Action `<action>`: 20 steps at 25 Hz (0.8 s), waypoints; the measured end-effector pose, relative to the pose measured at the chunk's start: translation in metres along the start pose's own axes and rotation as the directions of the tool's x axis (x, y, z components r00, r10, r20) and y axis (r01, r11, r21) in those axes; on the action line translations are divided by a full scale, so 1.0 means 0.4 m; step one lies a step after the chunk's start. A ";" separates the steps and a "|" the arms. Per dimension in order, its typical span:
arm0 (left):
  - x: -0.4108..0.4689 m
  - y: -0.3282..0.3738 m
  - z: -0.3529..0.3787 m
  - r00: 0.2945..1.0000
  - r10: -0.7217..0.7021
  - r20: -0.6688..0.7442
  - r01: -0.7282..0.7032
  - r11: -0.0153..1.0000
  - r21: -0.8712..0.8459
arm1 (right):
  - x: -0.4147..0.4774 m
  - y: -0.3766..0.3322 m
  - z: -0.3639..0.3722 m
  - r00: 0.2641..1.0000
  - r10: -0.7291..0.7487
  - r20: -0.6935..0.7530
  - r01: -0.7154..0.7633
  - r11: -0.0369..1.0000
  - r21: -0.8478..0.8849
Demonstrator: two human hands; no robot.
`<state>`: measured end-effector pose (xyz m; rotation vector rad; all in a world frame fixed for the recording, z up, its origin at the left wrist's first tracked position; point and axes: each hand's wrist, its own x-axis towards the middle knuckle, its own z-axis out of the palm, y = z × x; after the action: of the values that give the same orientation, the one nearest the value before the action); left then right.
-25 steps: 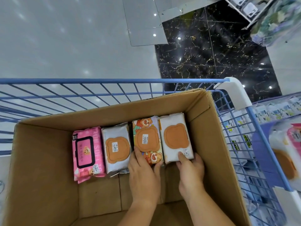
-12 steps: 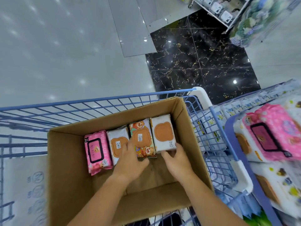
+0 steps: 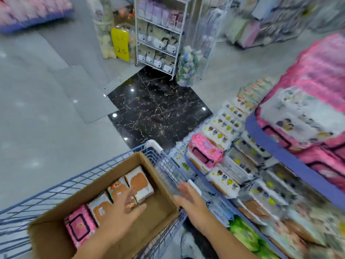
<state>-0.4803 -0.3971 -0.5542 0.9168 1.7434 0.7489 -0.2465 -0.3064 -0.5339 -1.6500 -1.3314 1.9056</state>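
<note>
Left hand [image 3: 119, 208]: fingers straight and spread, lying on the bear pack [image 3: 116, 187]; no grip.
Right hand [image 3: 188, 197]: fingers straight, slightly apart, empty, over the right edge of the box [image 3: 158, 204].
Bear pack: in a row along the box's far wall, near its right corner.
Handling: I judge it light, soft, slick; I'd clamp its long sides.

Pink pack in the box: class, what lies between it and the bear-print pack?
A white pack with a brown lid lies between the pink pack and the bear-print pack, all in one row. The head view shows this.
</note>
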 end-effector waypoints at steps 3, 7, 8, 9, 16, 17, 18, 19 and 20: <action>-0.005 0.142 0.056 0.988 0.119 0.100 -0.124 0.991 0.055 | -0.116 -0.029 -0.101 0.986 -0.095 -0.134 0.107 0.991 0.082; -0.020 0.388 0.166 0.938 0.276 0.208 -0.286 0.958 0.016 | -0.229 -0.055 -0.248 0.941 -0.187 -0.283 0.240 0.957 0.165; -0.020 0.450 0.203 0.914 0.334 0.231 -0.349 0.937 0.028 | -0.256 -0.065 -0.294 0.916 -0.229 -0.330 0.292 0.944 0.155; -0.023 0.503 0.238 0.893 0.372 0.252 -0.395 0.917 0.045 | -0.288 -0.071 -0.335 0.899 -0.255 -0.357 0.327 0.931 0.159; -0.061 0.860 0.488 0.762 0.547 0.348 -0.602 0.795 0.070 | -0.486 -0.089 -0.643 0.740 -0.420 -0.525 0.539 0.838 0.089; -0.059 0.896 0.516 0.750 0.556 0.358 -0.623 0.775 0.102 | -0.506 -0.091 -0.679 0.721 -0.433 -0.541 0.551 0.831 0.069; -0.055 0.933 0.544 0.737 0.565 0.371 -0.645 0.752 0.134 | -0.526 -0.093 -0.720 0.697 -0.445 -0.562 0.565 0.824 0.048; -0.047 0.967 0.565 0.721 0.576 0.385 -0.670 0.721 0.176 | -0.546 -0.098 -0.756 0.680 -0.448 -0.580 0.573 0.819 0.038; -0.036 1.000 0.580 0.702 0.585 0.406 -0.694 0.688 0.211 | -0.564 -0.109 -0.786 0.666 -0.450 -0.595 0.585 0.810 0.041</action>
<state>-0.1627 -0.1836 -0.2944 1.8662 1.2637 0.6839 0.0872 -0.3060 -0.3334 -1.3496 -1.1114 1.0617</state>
